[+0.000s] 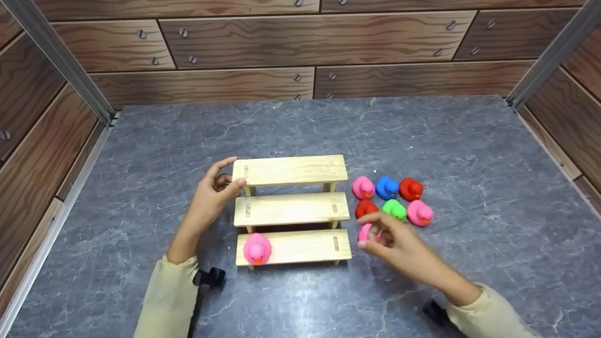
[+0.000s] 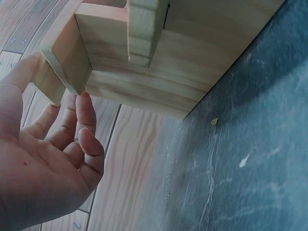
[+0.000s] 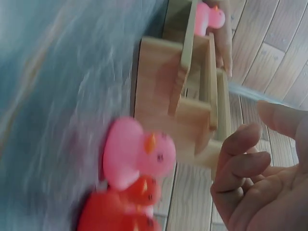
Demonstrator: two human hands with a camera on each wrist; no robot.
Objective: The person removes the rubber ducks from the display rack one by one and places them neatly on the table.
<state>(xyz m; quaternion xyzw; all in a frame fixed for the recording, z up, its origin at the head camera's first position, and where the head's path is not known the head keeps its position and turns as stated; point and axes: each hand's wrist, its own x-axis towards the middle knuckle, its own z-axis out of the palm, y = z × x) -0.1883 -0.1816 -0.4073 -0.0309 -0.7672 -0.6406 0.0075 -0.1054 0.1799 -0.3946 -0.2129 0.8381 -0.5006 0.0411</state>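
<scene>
A small three-tier wooden step stand (image 1: 291, 209) stands on the table. My left hand (image 1: 206, 199) grips the left end of its top board (image 1: 291, 170), thumb on one edge and fingers on the other. On the bottom board's left end sits a pink rubber duck (image 1: 257, 249). To the right of the stand, my right hand (image 1: 404, 244) hovers over another pink duck (image 1: 364, 233), partly hidden in the head view. In the right wrist view, that pink duck (image 3: 122, 151) rests on the table, apart from the loosely bent fingers (image 3: 240, 166).
Behind the right hand, two rows of ducks hold a pink (image 1: 363, 188), a blue (image 1: 387, 187), a red (image 1: 411, 188), another red (image 1: 365, 209), a green (image 1: 394, 209) and a further pink one (image 1: 419, 213). Wood-patterned walls (image 1: 319, 42) enclose the grey marbled table (image 1: 291, 126).
</scene>
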